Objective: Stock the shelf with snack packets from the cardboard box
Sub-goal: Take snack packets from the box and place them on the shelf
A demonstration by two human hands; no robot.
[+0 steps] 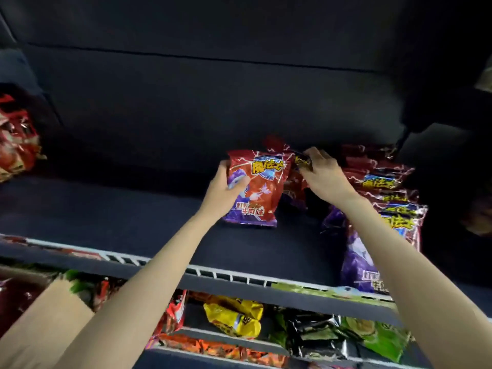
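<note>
Fingers of the left hand [222, 189] grip one red packet [255, 187] upright on the shelf [133, 219]. Right hand [323, 177] pinches a second packet [295, 179] at three o'clock of it; roughly five more packets [383, 198] stand further right.

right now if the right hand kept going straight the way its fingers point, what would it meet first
Probably the red packet standing behind the front packet; the right hand already pinches its top edge, fingers pointing up-left. Beyond that, only the dark shelf back, though depth is unclear.
</note>
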